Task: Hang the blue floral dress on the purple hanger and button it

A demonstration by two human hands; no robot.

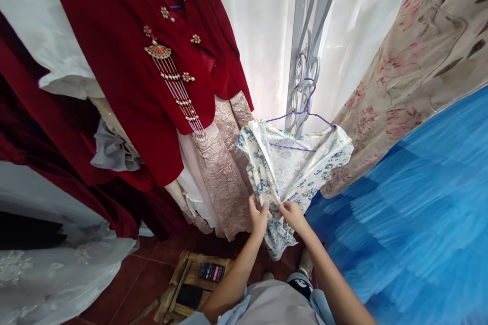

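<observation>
A white blouse with a blue and green floral print [308, 183] hangs in front of me on a purple wire hanger [308, 106]. The hanger hooks onto a grey metal scrollwork stand [301, 68]. My left hand [259, 216] grips the left side of the blouse front, below the V neckline. Close beside it, my right hand [292, 213] pinches the fabric at the bottom of the V. The lower hem hangs bunched beneath both hands. Small details between the fingertips are hidden.
Left of the blouse hang a dark red jacket [125, 40] with beaded ornaments and a pink brocade skirt [224, 177]. A floral beige garment [404, 96] and a blue ruffled tulle gown [419, 223] are at right. On the floor, a phone [211, 271] lies on a wooden stool [183, 284].
</observation>
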